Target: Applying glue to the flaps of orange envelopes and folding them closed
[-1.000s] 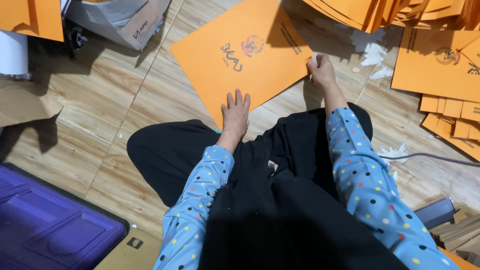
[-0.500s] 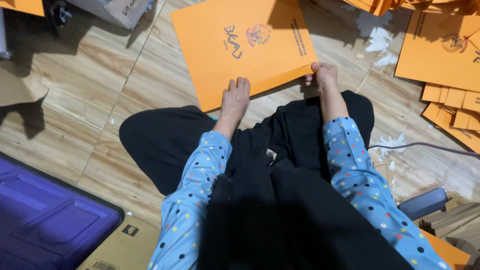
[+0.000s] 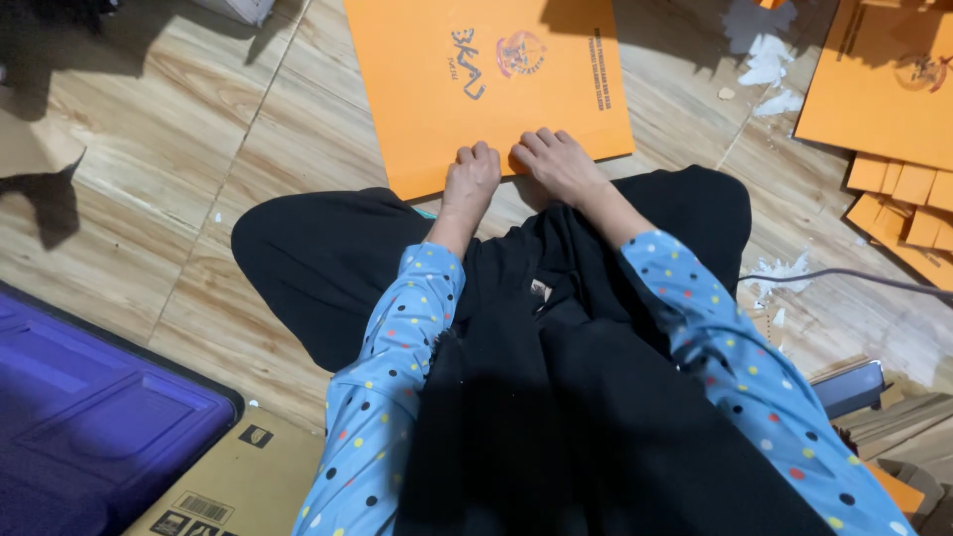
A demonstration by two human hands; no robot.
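Observation:
A large orange card folder point(image 3: 486, 109) with printed marks lies flat on the wooden floor in front of my crossed legs in black trousers. My left hand point(image 3: 471, 179) rests on its near edge with the fingers curled under. Just to the right of it, my right hand point(image 3: 558, 164) lies palm down on the same edge, fingers bent against the card. The two hands almost touch. Both sleeves are blue with coloured dots.
More orange folders point(image 3: 884, 79) and small orange card pieces point(image 3: 908, 194) lie at the right. White paper scraps point(image 3: 769, 65) sit beyond the folder. A cable point(image 3: 854, 278) crosses the floor at right. A purple plastic lid point(image 3: 89, 417) and a cardboard box point(image 3: 233, 486) are at lower left.
The folder has come closer to my legs and turned squarer. My right hand has moved left along its near edge, so both hands now sit side by side.

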